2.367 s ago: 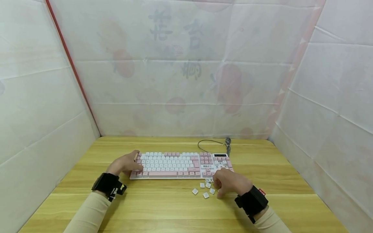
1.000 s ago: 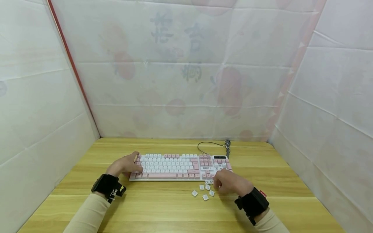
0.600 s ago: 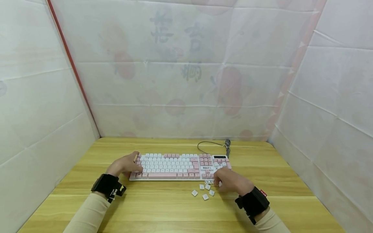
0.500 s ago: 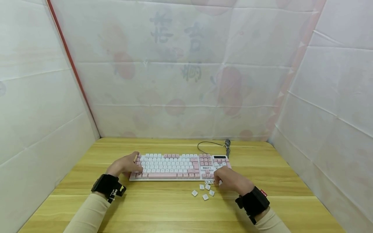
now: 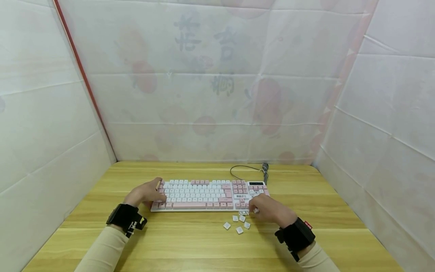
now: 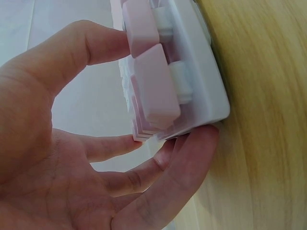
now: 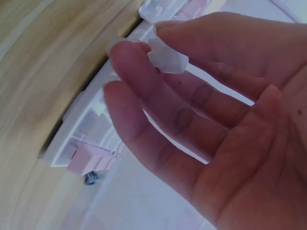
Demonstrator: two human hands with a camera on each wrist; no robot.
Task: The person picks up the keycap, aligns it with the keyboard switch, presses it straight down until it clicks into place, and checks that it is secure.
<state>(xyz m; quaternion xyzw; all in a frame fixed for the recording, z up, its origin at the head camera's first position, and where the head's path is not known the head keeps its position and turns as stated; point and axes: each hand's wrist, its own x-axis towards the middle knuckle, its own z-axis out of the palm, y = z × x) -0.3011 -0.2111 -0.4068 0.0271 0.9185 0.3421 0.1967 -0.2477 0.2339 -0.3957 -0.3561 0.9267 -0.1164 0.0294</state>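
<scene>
A pink and white keyboard [image 5: 197, 205] lies on the wooden table. My left hand [image 5: 148, 190] grips its left end; in the left wrist view the thumb touches a pink key [image 6: 141, 28] and the fingers reach round the end of the white case [image 6: 201, 72]. My right hand [image 5: 270, 209] is at the keyboard's front right corner, over the number pad. It holds a loose white keycap [image 7: 169, 57] between thumb and fingers, with the other fingers loosely bent beside it. Part of the number pad is hidden behind this hand.
Several loose white keycaps [image 5: 239, 230] lie on the table in front of the keyboard, left of my right hand. A wider white piece [image 5: 243, 212] lies at the front edge. Behind the keyboard is a grey bundled cable [image 5: 266, 172]. Pale cloth walls [image 5: 217, 143] surround the table.
My right hand has drawn its thumb up from the table in front of the number pad, and a keycap now shows in its fingers. My left hand has stayed in place.
</scene>
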